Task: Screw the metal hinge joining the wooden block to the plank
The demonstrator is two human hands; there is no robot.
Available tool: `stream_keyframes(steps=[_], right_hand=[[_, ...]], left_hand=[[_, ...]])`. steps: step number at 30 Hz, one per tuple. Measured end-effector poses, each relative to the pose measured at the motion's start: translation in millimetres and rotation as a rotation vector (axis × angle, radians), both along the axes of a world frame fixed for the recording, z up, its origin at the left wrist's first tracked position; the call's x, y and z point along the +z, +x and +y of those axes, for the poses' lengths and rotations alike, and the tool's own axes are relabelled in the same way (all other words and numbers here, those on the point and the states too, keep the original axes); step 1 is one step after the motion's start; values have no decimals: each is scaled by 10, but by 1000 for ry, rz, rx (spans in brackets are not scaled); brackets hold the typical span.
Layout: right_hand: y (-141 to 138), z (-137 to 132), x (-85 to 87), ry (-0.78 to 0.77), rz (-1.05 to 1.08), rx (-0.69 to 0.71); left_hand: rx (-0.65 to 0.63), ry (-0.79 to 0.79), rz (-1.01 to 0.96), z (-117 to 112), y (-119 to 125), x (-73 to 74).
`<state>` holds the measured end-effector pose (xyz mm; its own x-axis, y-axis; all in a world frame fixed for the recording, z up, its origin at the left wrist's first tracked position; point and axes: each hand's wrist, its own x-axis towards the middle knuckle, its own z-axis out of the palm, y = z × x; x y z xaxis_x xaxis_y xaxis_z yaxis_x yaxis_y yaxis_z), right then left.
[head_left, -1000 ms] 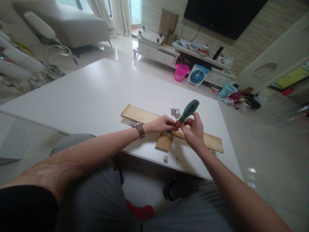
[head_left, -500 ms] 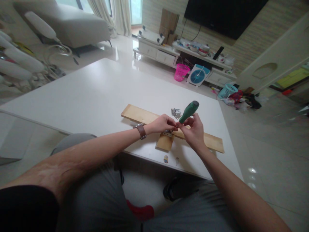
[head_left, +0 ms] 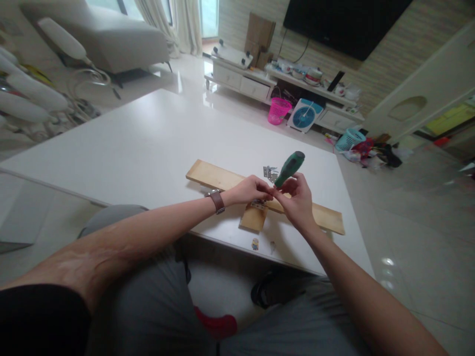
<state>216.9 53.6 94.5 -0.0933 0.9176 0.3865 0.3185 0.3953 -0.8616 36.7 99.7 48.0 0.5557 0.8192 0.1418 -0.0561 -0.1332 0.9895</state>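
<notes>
My right hand [head_left: 299, 200] is closed around the lower part of a green-handled screwdriver [head_left: 290, 168], whose handle leans up and to the right. Its tip is hidden by my fingers. My left hand [head_left: 256, 189] pinches at the same spot, fingertips meeting those of my right hand; what lies between them is too small to make out. Under both hands runs a long wooden board [head_left: 215, 175]. A short wooden piece [head_left: 254, 218] sits at its near side, with a metal hinge [head_left: 257, 204] by the joint. Several loose hinges and screws [head_left: 269, 172] lie just beyond the board.
The white table [head_left: 148, 133] holds a small cartoon sticker [head_left: 255, 244] near its front edge. Beyond it stand a pink basket [head_left: 279, 111], a box fan [head_left: 304, 116] and a low TV cabinet [head_left: 256, 89]. Chairs [head_left: 33, 94] are at the left.
The screwdriver handle has tilted and shifted very slightly to the left, with my right hand moving a little along with it. My left hand stays in place.
</notes>
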Motion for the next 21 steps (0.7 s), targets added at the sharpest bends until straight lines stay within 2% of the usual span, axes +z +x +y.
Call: stream_keyframes(steps=[7, 12, 16, 21], right_hand=[[-4, -9, 10, -11, -56, -73], [-9, -12, -7, -47, 2, -15], [-16, -15, -3, -58, 18, 31], [-3, 1, 9, -3, -14, -17]], left_hand=[[-44, 28, -8, 3, -13, -3], [-100, 31, -39, 1, -25, 7], [-76, 10, -31, 6, -19, 7], [-20, 13, 6, 6, -10, 8]])
